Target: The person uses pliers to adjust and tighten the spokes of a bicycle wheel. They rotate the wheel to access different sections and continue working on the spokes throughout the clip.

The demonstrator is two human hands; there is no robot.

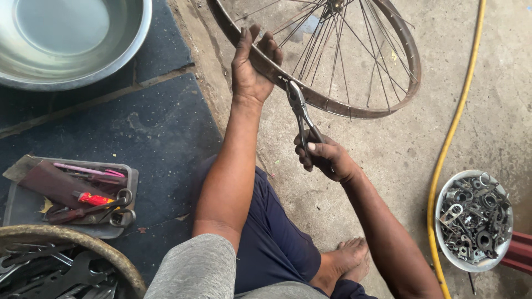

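Note:
A rusty spoked wheel rim [388, 94] stands on the concrete floor in front of me. My left hand [252, 63] grips the near left part of the rim, fingers wrapped over its edge. My right hand [324, 156] is closed on the handles of metal pliers [299, 108]. The pliers' jaws point up and touch the rim just right of my left hand. Thin spokes run from the rim to the hub [335, 5] at the top edge.
A large metal basin [130, 47] sits top left on a dark mat [155, 133]. A tray [22, 207] of tools and a basket [119, 260] of wrenches lie at lower left. A yellow hose [451, 133] runs down the right, beside a bowl [443, 196] of metal parts. My bare foot [346, 260] rests below.

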